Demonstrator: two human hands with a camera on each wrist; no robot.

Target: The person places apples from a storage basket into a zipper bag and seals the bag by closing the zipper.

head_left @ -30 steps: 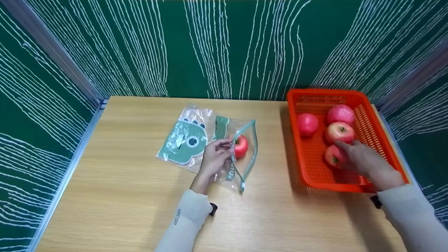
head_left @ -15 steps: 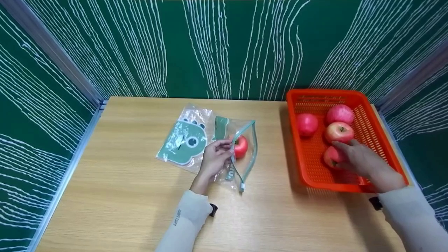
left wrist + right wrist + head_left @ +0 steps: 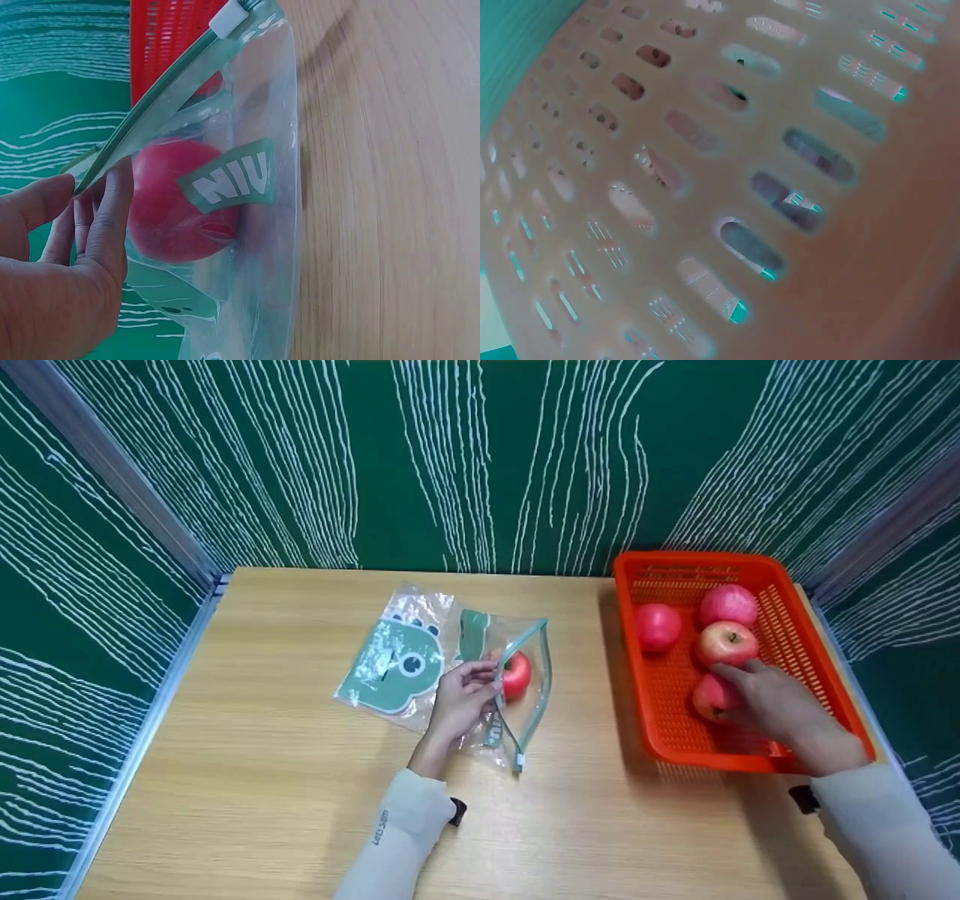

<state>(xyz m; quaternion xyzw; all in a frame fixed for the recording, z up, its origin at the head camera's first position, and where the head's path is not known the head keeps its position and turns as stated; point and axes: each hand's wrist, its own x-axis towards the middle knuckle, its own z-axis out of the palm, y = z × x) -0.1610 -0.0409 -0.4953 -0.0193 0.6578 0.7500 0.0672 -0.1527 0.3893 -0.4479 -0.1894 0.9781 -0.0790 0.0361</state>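
Observation:
A clear zip bag with a green edge (image 3: 546,660) lies mid-table, its mouth spread apart, a red apple (image 3: 516,675) inside. The left hand (image 3: 459,701) pinches one edge of that mouth between thumb and fingers; the left wrist view shows the pinch (image 3: 75,225) beside the bagged apple (image 3: 184,202). Over the orange basket (image 3: 637,697), the right hand (image 3: 780,705) has its fingers round a red apple (image 3: 712,697) at the near end, partly covering it. The right wrist view is filled by the slotted basket wall (image 3: 840,255); neither hand nor apple shows there.
Left of the open bag lies a flat bag with a green cartoon face (image 3: 401,667). Behind the gripped apple, the basket holds three more apples (image 3: 727,643). Green walls with white lines (image 3: 525,465) stand behind and beside the wooden table (image 3: 262,697).
The right hand and the apple under it have shifted very slightly left within the basket. The left hand keeps its pinch on the bag in the same place.

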